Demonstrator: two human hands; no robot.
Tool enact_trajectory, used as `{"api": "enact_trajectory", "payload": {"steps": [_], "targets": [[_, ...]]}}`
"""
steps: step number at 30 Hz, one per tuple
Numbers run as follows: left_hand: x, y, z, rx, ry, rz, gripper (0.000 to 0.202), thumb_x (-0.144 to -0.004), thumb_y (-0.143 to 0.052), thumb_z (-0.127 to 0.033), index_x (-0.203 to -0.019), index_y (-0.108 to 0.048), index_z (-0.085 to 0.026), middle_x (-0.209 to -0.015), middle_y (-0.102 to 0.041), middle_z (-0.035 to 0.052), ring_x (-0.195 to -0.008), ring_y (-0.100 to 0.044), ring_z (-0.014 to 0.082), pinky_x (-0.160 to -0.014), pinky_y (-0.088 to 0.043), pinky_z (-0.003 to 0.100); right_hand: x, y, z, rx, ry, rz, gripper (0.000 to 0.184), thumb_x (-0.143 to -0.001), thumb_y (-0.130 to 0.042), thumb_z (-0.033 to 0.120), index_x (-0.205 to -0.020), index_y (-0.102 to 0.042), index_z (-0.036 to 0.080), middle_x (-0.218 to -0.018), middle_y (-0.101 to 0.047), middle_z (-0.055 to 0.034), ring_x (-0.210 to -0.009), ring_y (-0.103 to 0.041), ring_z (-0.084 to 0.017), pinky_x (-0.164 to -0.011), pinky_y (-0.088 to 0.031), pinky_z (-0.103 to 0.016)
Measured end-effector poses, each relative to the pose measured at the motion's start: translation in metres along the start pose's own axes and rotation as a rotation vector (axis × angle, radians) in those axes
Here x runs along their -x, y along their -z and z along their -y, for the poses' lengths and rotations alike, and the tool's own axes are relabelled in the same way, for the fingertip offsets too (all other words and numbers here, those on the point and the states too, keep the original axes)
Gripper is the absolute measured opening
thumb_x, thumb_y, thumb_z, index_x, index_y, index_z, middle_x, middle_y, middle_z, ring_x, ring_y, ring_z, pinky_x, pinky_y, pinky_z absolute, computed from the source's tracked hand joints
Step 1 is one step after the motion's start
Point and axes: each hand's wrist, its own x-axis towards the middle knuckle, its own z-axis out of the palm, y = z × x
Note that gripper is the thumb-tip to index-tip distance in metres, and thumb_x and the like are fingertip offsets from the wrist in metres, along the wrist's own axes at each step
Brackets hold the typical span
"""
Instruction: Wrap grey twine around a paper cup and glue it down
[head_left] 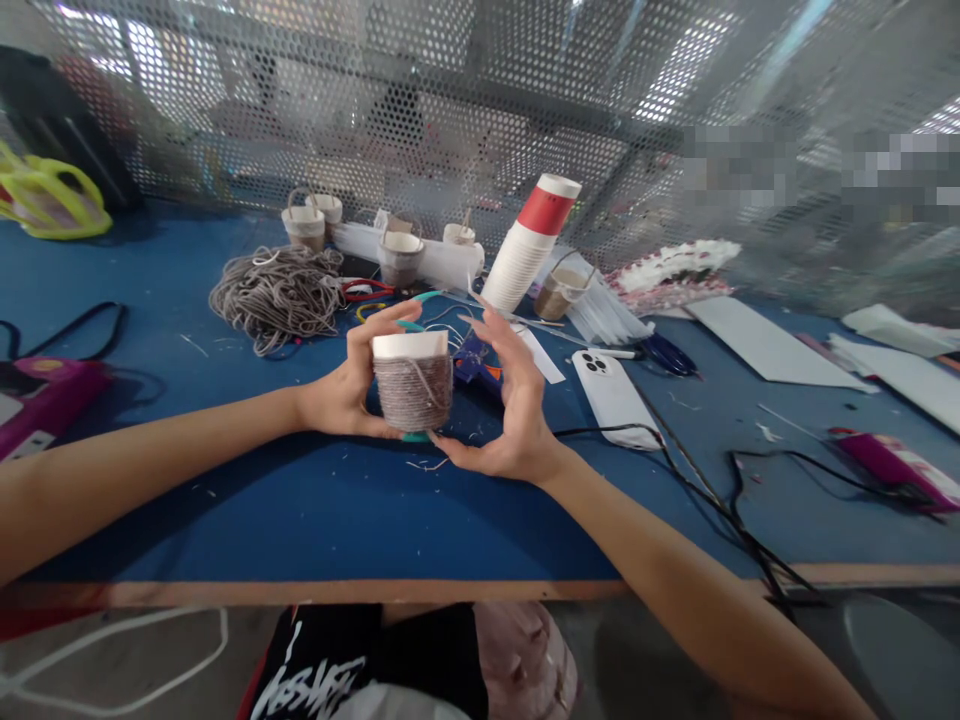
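Observation:
A paper cup (413,383) wound with grey-brown cord is held upright just above the blue table, its white rim bare and a loose bit of cord across its side. My left hand (358,378) grips it from the left, thumb below and fingers at the top, with long green nails. To its right, my right hand (517,410) has its fingers spread and curved. The right thumb's tip comes close to the cup's base; whether it touches I cannot tell. Behind the cup, a dark blue glue gun (477,362) is partly hidden by the right hand.
A tangled heap of grey cord (277,295) lies left. Behind stand a leaning stack of paper cups (521,255) and several small cord-handled cups (304,228). To the right are a white phone (616,398), black cables (697,480) and a purple glue gun (892,468). Perforated metal backs the table.

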Motion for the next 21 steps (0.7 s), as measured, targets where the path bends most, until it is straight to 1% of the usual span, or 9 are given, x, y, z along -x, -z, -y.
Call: {"api": "enact_trajectory", "payload": {"steps": [1,3,6,8,12,15,17,19,21], "targets": [[0.000,0.000,0.000,-0.008,0.010,0.006,0.120,-0.059,-0.092,-0.050,-0.149,-0.015,-0.036,-0.162,-0.022,0.0183,-0.150,-0.027,0.0451,-0.112,-0.036,0.071,0.001,-0.001,0.000,-0.055,-0.050,0.064,0.105,-0.072,-0.081,0.027,-0.154,-0.017,0.031,-0.158,-0.035,-0.0146,-0.151,-0.032,-0.037,-0.120,-0.036,-0.063],[0.002,0.000,0.002,-0.041,0.030,0.002,0.121,-0.059,-0.092,-0.051,-0.150,-0.014,-0.035,-0.163,-0.018,0.0191,-0.152,-0.023,0.0457,-0.113,-0.034,0.072,0.002,-0.002,0.001,-0.146,-0.125,0.158,0.101,-0.080,-0.075,0.022,-0.156,-0.009,0.032,-0.165,-0.028,-0.0144,-0.154,-0.027,-0.032,-0.123,-0.034,-0.058],[0.004,0.000,0.005,-0.121,0.074,-0.030,0.117,-0.062,-0.091,-0.047,-0.152,-0.018,-0.030,-0.161,-0.021,0.0211,-0.152,-0.022,0.0461,-0.116,-0.030,0.072,0.006,-0.003,0.002,-0.182,-0.164,0.197,0.097,-0.085,-0.069,0.016,-0.157,-0.006,0.032,-0.167,-0.026,-0.0151,-0.155,-0.027,-0.028,-0.124,-0.033,-0.053],[0.006,-0.002,0.006,-0.145,0.106,-0.059,0.116,-0.062,-0.091,-0.045,-0.153,-0.020,-0.028,-0.157,-0.027,0.0213,-0.148,-0.029,0.0445,-0.117,-0.033,0.068,0.007,-0.004,0.002,-0.162,-0.181,0.200,0.097,-0.086,-0.069,0.015,-0.158,-0.006,0.032,-0.167,-0.026,-0.0141,-0.155,-0.027,-0.028,-0.125,-0.033,-0.053],[0.006,-0.005,0.005,-0.092,0.114,-0.107,0.125,-0.059,-0.092,-0.043,-0.155,-0.014,-0.029,-0.147,-0.039,0.0184,-0.131,-0.052,0.0374,-0.111,-0.045,0.060,0.005,-0.007,0.004,-0.139,-0.185,0.246,0.093,-0.089,-0.065,0.016,-0.158,-0.006,0.035,-0.167,-0.027,-0.0102,-0.155,-0.028,-0.027,-0.125,-0.033,-0.053],[0.005,-0.004,0.003,-0.094,0.109,-0.106,0.112,-0.059,-0.093,-0.040,-0.148,-0.027,-0.026,-0.136,-0.047,0.0153,-0.125,-0.055,0.0334,-0.107,-0.050,0.053,-0.001,0.000,0.003,-0.137,-0.158,0.241,0.091,-0.088,-0.067,0.022,-0.158,-0.010,0.034,-0.164,-0.031,-0.0099,-0.153,-0.031,-0.028,-0.124,-0.035,-0.052],[0.005,-0.003,0.003,-0.084,0.143,-0.123,0.100,-0.062,-0.091,-0.039,-0.143,-0.033,-0.025,-0.133,-0.048,0.0141,-0.124,-0.055,0.0321,-0.106,-0.051,0.049,-0.006,0.014,-0.004,-0.077,-0.179,0.225,0.093,-0.081,-0.074,0.029,-0.155,-0.018,0.031,-0.160,-0.035,-0.0116,-0.149,-0.037,-0.032,-0.121,-0.039,-0.054],[0.005,-0.001,0.006,-0.039,0.190,-0.160,0.097,-0.065,-0.090,-0.042,-0.141,-0.032,-0.026,-0.135,-0.046,0.0135,-0.127,-0.053,0.0323,-0.108,-0.050,0.048,-0.009,0.032,-0.016,0.038,-0.261,0.237,0.086,-0.076,-0.077,0.034,-0.148,-0.031,0.028,-0.152,-0.042,-0.0134,-0.138,-0.048,-0.034,-0.114,-0.046,-0.055],[0.007,0.001,0.011,0.005,0.233,-0.197,0.100,-0.065,-0.089,-0.048,-0.142,-0.028,-0.027,-0.140,-0.042,0.0132,-0.134,-0.048,0.0341,-0.112,-0.046,0.050,-0.009,0.049,-0.031,0.103,-0.400,0.361,0.079,-0.074,-0.077,0.042,-0.142,-0.039,0.025,-0.139,-0.048,-0.0151,-0.124,-0.058,-0.033,-0.102,-0.055,-0.053]]}}
